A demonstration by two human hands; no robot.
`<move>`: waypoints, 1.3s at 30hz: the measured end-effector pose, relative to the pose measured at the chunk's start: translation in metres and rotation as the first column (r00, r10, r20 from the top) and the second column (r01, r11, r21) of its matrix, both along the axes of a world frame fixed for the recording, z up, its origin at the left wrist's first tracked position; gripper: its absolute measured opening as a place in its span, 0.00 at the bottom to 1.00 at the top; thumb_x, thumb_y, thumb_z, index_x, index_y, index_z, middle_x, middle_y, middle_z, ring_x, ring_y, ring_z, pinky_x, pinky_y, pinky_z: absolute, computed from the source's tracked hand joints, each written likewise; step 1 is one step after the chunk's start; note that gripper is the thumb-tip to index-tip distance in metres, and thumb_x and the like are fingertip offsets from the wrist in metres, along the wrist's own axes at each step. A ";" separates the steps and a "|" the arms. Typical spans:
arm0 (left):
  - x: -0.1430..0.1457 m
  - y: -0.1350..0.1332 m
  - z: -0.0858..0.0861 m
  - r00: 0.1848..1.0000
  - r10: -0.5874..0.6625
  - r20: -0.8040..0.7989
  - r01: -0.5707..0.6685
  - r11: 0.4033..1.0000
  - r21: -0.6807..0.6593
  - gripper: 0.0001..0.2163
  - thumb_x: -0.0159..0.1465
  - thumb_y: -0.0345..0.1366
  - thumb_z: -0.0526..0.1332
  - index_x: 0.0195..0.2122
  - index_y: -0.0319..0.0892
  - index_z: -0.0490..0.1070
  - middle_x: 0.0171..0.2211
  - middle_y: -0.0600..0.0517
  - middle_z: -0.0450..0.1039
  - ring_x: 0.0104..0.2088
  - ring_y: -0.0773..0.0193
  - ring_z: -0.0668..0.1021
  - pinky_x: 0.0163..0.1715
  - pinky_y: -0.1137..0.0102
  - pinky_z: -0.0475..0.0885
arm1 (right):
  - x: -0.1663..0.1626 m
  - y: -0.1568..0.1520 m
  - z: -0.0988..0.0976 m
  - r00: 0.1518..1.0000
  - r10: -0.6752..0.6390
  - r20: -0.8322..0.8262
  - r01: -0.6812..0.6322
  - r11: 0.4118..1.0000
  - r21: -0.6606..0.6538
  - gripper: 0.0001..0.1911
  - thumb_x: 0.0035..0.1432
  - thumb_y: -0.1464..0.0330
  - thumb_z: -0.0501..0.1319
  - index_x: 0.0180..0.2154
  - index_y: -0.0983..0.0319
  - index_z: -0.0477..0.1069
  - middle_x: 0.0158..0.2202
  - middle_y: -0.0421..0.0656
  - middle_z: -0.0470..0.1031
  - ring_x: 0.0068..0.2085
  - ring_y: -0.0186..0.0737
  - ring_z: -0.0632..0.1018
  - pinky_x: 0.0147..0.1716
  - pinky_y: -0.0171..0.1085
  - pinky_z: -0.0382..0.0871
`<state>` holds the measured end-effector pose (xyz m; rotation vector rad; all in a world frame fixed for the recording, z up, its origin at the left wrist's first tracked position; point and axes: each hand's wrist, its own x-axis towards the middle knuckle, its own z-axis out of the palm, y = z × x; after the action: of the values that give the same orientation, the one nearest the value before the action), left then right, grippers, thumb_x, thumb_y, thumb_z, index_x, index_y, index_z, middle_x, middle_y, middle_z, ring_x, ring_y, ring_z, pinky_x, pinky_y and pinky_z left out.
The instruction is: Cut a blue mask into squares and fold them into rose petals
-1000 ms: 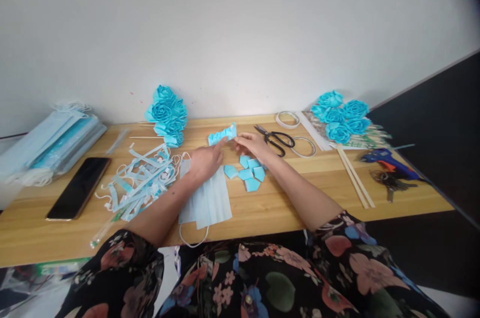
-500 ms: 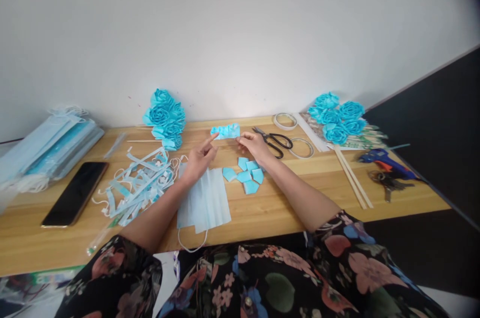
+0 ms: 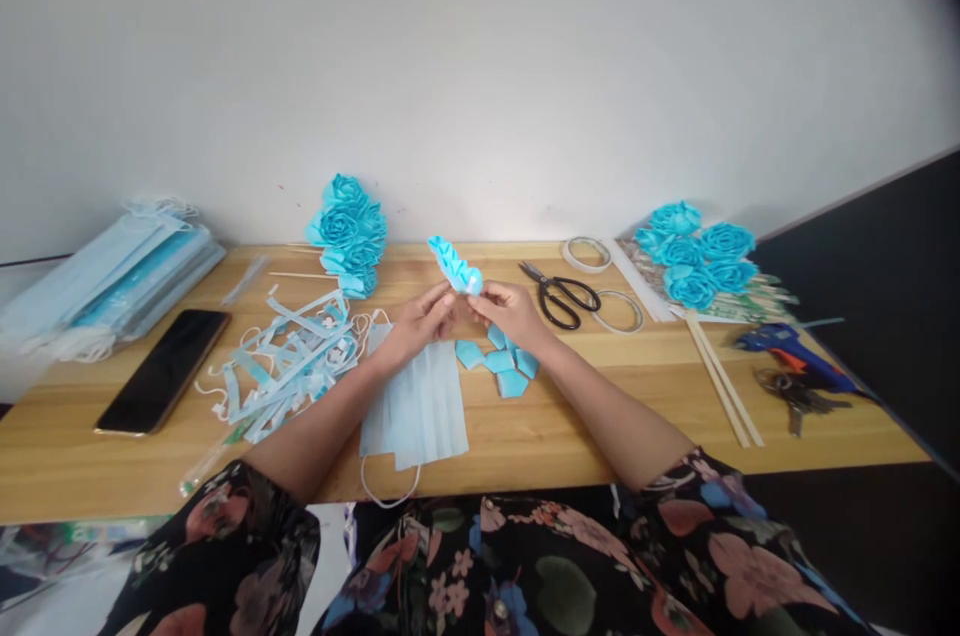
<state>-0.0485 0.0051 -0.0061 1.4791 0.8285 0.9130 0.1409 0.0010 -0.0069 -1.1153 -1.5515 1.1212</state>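
A ruffled light-blue strip of mask fabric rises at a slant from between my two hands, its near end rolled or gathered. My right hand pinches that near end between thumb and fingers. Against the same end, the fingers of my left hand are closed, with their tips partly hidden. Just below my right hand lie several cut blue petal-shaped pieces. Under my left wrist are flat pale-blue face masks with a white ear loop.
Left are stacked masks, a phone, cut strips and loops, and blue fabric roses. Right are black scissors, tape rolls, more roses, sticks, keys and a glue gun.
The strip was level in my right hand while my left pointed beside it. Now it tilts, gathered at its near end, and both hands have closed together around that end.
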 end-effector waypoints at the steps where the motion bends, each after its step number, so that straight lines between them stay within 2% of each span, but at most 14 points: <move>1: 0.000 0.000 0.000 0.999 0.019 0.039 -0.018 1.000 -0.020 0.21 0.63 0.55 0.59 0.38 0.39 0.71 0.26 0.54 0.68 0.21 0.70 0.67 0.22 0.73 0.61 | 0.000 0.000 0.000 1.000 0.006 0.017 -0.006 1.000 0.014 0.12 0.56 0.58 0.64 0.29 0.60 0.75 0.22 0.37 0.73 0.22 0.31 0.70 0.22 0.32 0.64; 5: 0.001 0.001 -0.002 0.984 0.057 0.167 -0.032 0.989 -0.148 0.19 0.58 0.52 0.66 0.31 0.39 0.69 0.22 0.57 0.65 0.22 0.72 0.65 0.23 0.74 0.59 | -0.002 -0.001 -0.001 0.998 0.012 0.057 -0.014 0.999 0.035 0.11 0.55 0.59 0.64 0.31 0.60 0.76 0.22 0.37 0.73 0.22 0.32 0.70 0.23 0.32 0.63; 11: 0.003 0.004 -0.004 0.939 0.112 0.325 -0.006 0.950 -0.311 0.22 0.47 0.51 0.74 0.27 0.40 0.67 0.21 0.57 0.67 0.22 0.72 0.67 0.25 0.74 0.60 | -0.003 -0.002 0.001 0.996 0.083 0.018 -0.083 0.996 -0.025 0.15 0.54 0.56 0.64 0.28 0.61 0.74 0.24 0.40 0.75 0.23 0.33 0.72 0.23 0.32 0.66; 18: 0.002 0.004 -0.007 0.953 0.080 0.293 0.014 0.952 -0.305 0.21 0.51 0.52 0.71 0.28 0.40 0.66 0.22 0.56 0.67 0.22 0.72 0.67 0.25 0.74 0.60 | -0.004 -0.004 -0.002 0.989 0.150 0.001 -0.150 0.988 -0.040 0.13 0.55 0.59 0.64 0.27 0.61 0.72 0.25 0.39 0.75 0.25 0.32 0.73 0.25 0.32 0.67; 21: 0.002 0.004 -0.005 0.956 0.114 0.269 -0.035 0.959 -0.282 0.20 0.53 0.50 0.70 0.26 0.40 0.66 0.21 0.56 0.65 0.22 0.72 0.66 0.25 0.73 0.60 | -0.002 -0.002 -0.006 0.986 0.167 -0.002 -0.167 0.985 -0.042 0.12 0.56 0.59 0.63 0.28 0.61 0.73 0.27 0.40 0.77 0.25 0.32 0.74 0.26 0.33 0.68; 23: 0.002 0.004 -0.004 0.949 0.168 0.267 -0.098 0.962 -0.255 0.18 0.55 0.48 0.68 0.25 0.40 0.65 0.21 0.57 0.64 0.23 0.72 0.66 0.25 0.73 0.60 | 0.000 0.000 -0.008 0.988 0.155 0.026 -0.154 0.988 -0.024 0.11 0.57 0.60 0.63 0.33 0.61 0.75 0.30 0.41 0.79 0.27 0.34 0.76 0.29 0.34 0.70; 25: 0.001 0.004 -0.003 0.936 0.214 0.278 -0.150 0.960 -0.235 0.17 0.58 0.46 0.67 0.24 0.40 0.64 0.21 0.57 0.64 0.23 0.72 0.66 0.25 0.73 0.60 | 0.001 0.002 -0.008 0.995 0.067 0.068 -0.070 0.997 0.042 0.11 0.56 0.61 0.64 0.39 0.60 0.77 0.34 0.42 0.81 0.32 0.36 0.78 0.33 0.36 0.72; 27: 0.000 0.005 -0.003 0.929 0.233 0.289 -0.171 0.960 -0.223 0.16 0.60 0.44 0.66 0.24 0.40 0.63 0.21 0.56 0.64 0.22 0.72 0.66 0.25 0.73 0.60 | 0.002 0.004 -0.006 0.991 -0.080 0.111 0.062 0.986 0.152 0.12 0.57 0.63 0.63 0.42 0.59 0.77 0.39 0.44 0.81 0.38 0.39 0.80 0.37 0.37 0.74; 30: -0.001 0.006 -0.004 0.927 0.234 0.294 -0.175 0.961 -0.213 0.16 0.59 0.44 0.66 0.23 0.40 0.63 0.21 0.57 0.64 0.22 0.72 0.66 0.25 0.73 0.59 | 0.004 0.004 0.001 0.962 -0.233 0.141 0.171 0.919 0.357 0.11 0.59 0.65 0.61 0.43 0.59 0.77 0.44 0.46 0.80 0.46 0.43 0.79 0.39 0.40 0.76; 33: 0.000 0.006 -0.006 0.934 0.233 0.270 -0.181 0.962 -0.202 0.18 0.57 0.46 0.67 0.22 0.40 0.63 0.19 0.56 0.63 0.22 0.72 0.65 0.24 0.73 0.58 | 0.006 0.003 0.006 0.953 -0.243 0.181 0.117 0.847 0.518 0.13 0.60 0.67 0.60 0.47 0.56 0.75 0.50 0.46 0.77 0.52 0.45 0.76 0.44 0.44 0.77; 36: 0.001 0.007 -0.008 0.941 0.238 0.242 -0.198 0.964 -0.178 0.19 0.57 0.47 0.67 0.20 0.40 0.64 0.18 0.56 0.63 0.21 0.72 0.64 0.24 0.72 0.57 | 0.008 0.003 0.007 0.941 -0.213 0.262 0.017 0.804 0.595 0.13 0.62 0.67 0.61 0.49 0.53 0.74 0.53 0.46 0.76 0.55 0.47 0.75 0.50 0.50 0.74; 39: 0.000 0.007 -0.011 0.948 0.252 0.196 -0.225 0.963 -0.148 0.19 0.57 0.47 0.67 0.20 0.40 0.64 0.18 0.56 0.64 0.21 0.72 0.64 0.25 0.72 0.57 | 0.010 0.005 0.005 0.936 -0.206 0.284 -0.027 0.765 0.643 0.12 0.64 0.67 0.60 0.49 0.54 0.73 0.53 0.46 0.75 0.55 0.47 0.75 0.54 0.52 0.71</move>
<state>-0.0484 0.0124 -0.0168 1.1652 0.9001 1.1586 0.1504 0.0057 -0.0017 -0.9087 -1.9208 0.2607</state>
